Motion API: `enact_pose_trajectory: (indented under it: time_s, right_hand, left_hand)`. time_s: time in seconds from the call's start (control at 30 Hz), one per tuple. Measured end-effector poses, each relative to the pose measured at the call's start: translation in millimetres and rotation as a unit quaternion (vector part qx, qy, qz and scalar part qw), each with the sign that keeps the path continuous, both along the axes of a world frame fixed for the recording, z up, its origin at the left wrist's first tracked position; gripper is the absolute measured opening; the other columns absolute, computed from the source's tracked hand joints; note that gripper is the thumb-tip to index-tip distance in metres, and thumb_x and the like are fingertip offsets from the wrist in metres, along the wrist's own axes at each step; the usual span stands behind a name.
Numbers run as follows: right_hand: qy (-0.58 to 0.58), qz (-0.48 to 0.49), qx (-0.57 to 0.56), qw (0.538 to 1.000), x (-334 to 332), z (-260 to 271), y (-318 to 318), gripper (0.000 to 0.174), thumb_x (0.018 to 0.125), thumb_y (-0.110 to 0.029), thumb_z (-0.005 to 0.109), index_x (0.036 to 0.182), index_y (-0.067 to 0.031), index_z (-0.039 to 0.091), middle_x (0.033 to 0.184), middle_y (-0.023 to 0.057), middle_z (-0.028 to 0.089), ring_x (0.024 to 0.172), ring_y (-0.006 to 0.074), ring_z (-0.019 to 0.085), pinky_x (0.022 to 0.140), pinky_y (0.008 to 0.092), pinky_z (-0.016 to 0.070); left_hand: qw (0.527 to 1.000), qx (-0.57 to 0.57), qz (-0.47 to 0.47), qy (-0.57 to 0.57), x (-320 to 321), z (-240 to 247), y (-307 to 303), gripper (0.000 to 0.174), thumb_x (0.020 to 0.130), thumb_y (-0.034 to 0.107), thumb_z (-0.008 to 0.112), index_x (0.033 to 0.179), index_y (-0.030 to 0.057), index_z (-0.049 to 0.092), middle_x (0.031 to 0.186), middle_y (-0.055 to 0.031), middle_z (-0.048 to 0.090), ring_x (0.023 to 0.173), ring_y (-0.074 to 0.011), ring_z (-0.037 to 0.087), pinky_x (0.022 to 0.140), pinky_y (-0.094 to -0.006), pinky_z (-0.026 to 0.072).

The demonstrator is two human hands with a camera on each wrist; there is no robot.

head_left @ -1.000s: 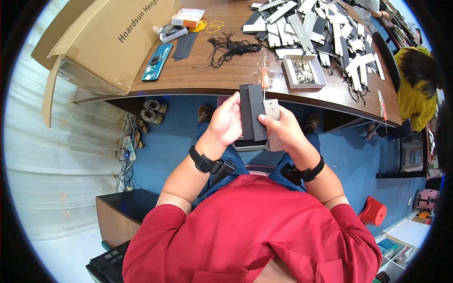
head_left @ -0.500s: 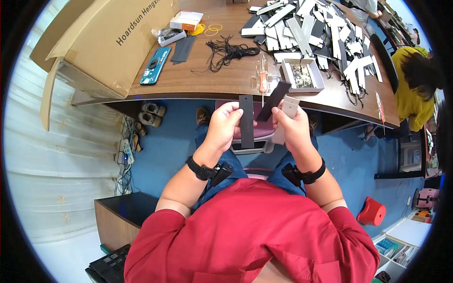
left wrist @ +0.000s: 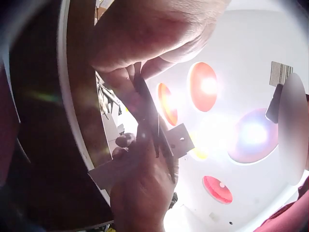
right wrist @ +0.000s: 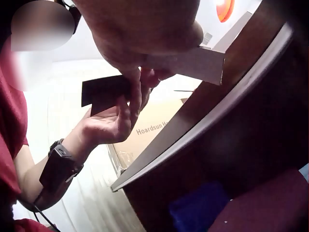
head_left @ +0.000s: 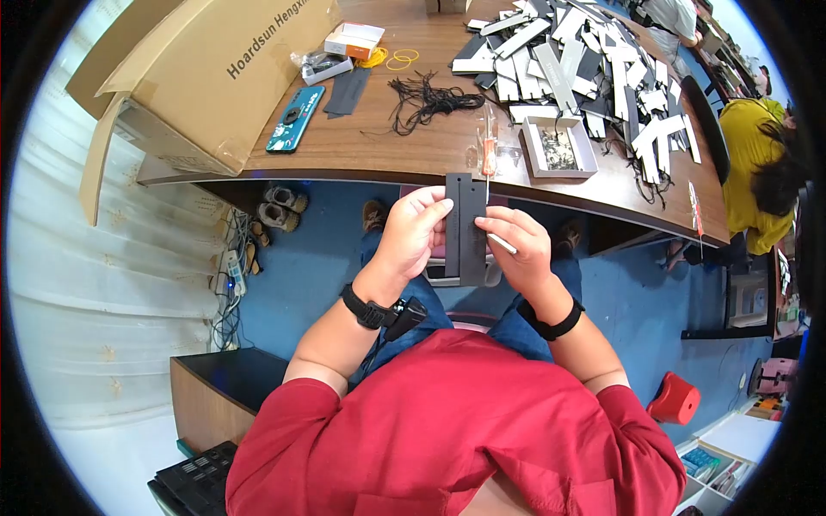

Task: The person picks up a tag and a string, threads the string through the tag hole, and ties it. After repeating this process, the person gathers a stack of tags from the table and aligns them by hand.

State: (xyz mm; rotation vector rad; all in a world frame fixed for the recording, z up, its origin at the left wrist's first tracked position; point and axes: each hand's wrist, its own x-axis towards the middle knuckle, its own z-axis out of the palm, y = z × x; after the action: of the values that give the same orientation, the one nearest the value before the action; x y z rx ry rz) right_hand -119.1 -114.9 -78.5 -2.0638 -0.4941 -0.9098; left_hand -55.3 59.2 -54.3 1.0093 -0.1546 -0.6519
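Two long black card tags point(head_left: 465, 249) overlap lengthwise between the hands in the head view, with a small hole near the top of one. My left hand point(head_left: 408, 234) pinches the left tag, thumb lying on its face. On the other side, my right hand point(head_left: 527, 249) has its fingertips on the edge of the right tag. That hand also holds a pale grey tag point(head_left: 502, 244), seen nearly edge-on. The right wrist view shows this pale tag point(right wrist: 200, 66) sticking out from under the right hand, with the black tags point(right wrist: 99, 92) beyond.
On the table point(head_left: 413, 159) lie an orange-handled tool point(head_left: 489, 156), a tangle of black strings point(head_left: 430, 101) and a phone point(head_left: 295, 120). A white box point(head_left: 588, 160) of small pieces stands near a heap of black and white tags point(head_left: 559, 64). A large carton point(head_left: 202, 95) is at left.
The two black tags lay together, were drawn apart with the right one tilted, and now overlap side by side again. The pale tag in my right hand has turned from its face to its edge.
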Motion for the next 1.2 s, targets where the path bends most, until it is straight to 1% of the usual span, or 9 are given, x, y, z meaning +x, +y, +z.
enact_pose_trajectory:
  time_s: [0.33,0.4,0.47,0.5,0.6,0.63,0.73,0.83,1.2]
  right_hand:
    - [0.116,0.005,0.034,0.993,-3.6,0.8,3.6,0.03,0.073,0.005,0.068,0.101,-0.0054,0.069,0.099,0.0103,0.066,0.09,0.0257,0.066,0.077,0.0308,0.0535]
    - [0.212,0.034,0.181,0.96,-5.4,-12.5,3.1,0.029,0.08,0.004,0.065,0.107,-0.0053,0.065,0.098,0.0085,0.065,0.082,0.0172,0.065,0.07,0.0284,0.0532]
    - [0.358,0.047,0.378,0.853,-7.3,-23.1,2.4,0.029,0.082,0.003,0.064,0.11,-0.0046,0.062,0.097,0.007,0.063,0.076,0.0124,0.062,0.065,0.0267,0.0528]
    - [0.325,0.015,0.416,0.849,-4.8,-25.6,8.2,0.029,0.084,0.001,0.064,0.112,-0.0035,0.058,0.091,0.0042,0.061,0.072,0.0078,0.058,0.059,0.0246,0.0518]
    - [0.326,-0.024,0.41,0.852,-5.7,-32.3,10.6,0.027,0.084,0.0,0.065,0.11,-0.002,0.058,0.089,0.0035,0.062,0.07,0.0083,0.058,0.059,0.0237,0.0519]
    - [0.344,-0.039,0.406,0.846,-6.2,-36.6,10.9,0.023,0.085,-0.001,0.066,0.107,-0.0019,0.059,0.086,0.0028,0.062,0.071,0.0079,0.057,0.06,0.024,0.0522]
    - [0.318,-0.024,0.405,0.857,-9.9,-35.8,10.4,0.018,0.085,-0.004,0.066,0.102,-0.0004,0.06,0.082,0.0023,0.061,0.067,0.0073,0.056,0.057,0.0232,0.0505]
    - [0.33,-0.026,0.422,0.844,-7.4,-44.2,5.0,0.016,0.086,-0.007,0.067,0.099,0.0005,0.06,0.076,0.001,0.061,0.062,0.0064,0.055,0.054,0.0221,0.0475]
    - [0.331,-0.034,0.408,0.85,1.5,-40.0,8.1,0.015,0.087,-0.008,0.066,0.099,-0.0014,0.059,0.074,0.0003,0.059,0.059,0.0059,0.053,0.052,0.0215,0.0449]
  left_hand:
    - [0.996,-0.014,0.035,-0.078,1.5,-20.1,-9.2,0.026,0.09,0.004,0.059,0.115,-0.0018,0.057,0.099,-0.0081,0.066,0.083,-0.0139,0.066,0.071,-0.0276,0.057]
    - [0.998,0.001,0.015,-0.055,2.9,-33.6,-6.2,0.023,0.09,0.004,0.059,0.112,-0.002,0.058,0.099,-0.0086,0.066,0.084,-0.0149,0.066,0.073,-0.0289,0.0572]
    - [0.998,0.033,0.008,-0.05,2.9,-48.7,-9.4,0.02,0.091,0.004,0.057,0.11,-0.0018,0.06,0.098,-0.0085,0.066,0.082,-0.0144,0.066,0.073,-0.0299,0.0576]
    - [0.997,0.046,0.019,-0.059,2.9,-63.1,-12.4,0.017,0.092,0.005,0.057,0.106,-0.0014,0.062,0.098,-0.0075,0.066,0.081,-0.0121,0.065,0.07,-0.0276,0.0568]
    - [0.994,0.086,-0.006,-0.074,-6.7,-55.7,-17.8,0.016,0.092,0.007,0.057,0.104,-0.0011,0.064,0.097,-0.0069,0.065,0.079,-0.009,0.063,0.066,-0.0238,0.0545]
    - [0.993,0.081,-0.01,-0.085,-9.2,-49.1,-18.7,0.016,0.092,0.009,0.058,0.104,0.0001,0.065,0.094,-0.002,0.064,0.076,-0.0065,0.061,0.063,-0.0212,0.0518]
    - [0.947,0.187,0.012,-0.26,-6.4,-64.9,-17.5,0.017,0.093,0.012,0.057,0.103,-0.0009,0.065,0.09,0.0009,0.06,0.076,-0.0065,0.059,0.062,-0.0213,0.0517]
    - [0.928,0.199,0.009,-0.316,-5.5,-68.0,-18.2,0.02,0.094,0.014,0.057,0.1,-0.0032,0.064,0.088,0.0009,0.058,0.077,-0.0071,0.059,0.063,-0.022,0.052]
    - [0.949,0.202,0.035,-0.24,9.3,-83.5,-26.0,0.014,0.093,0.008,0.057,0.1,-0.0026,0.064,0.085,-0.0012,0.063,0.075,-0.0069,0.059,0.065,-0.0229,0.0507]
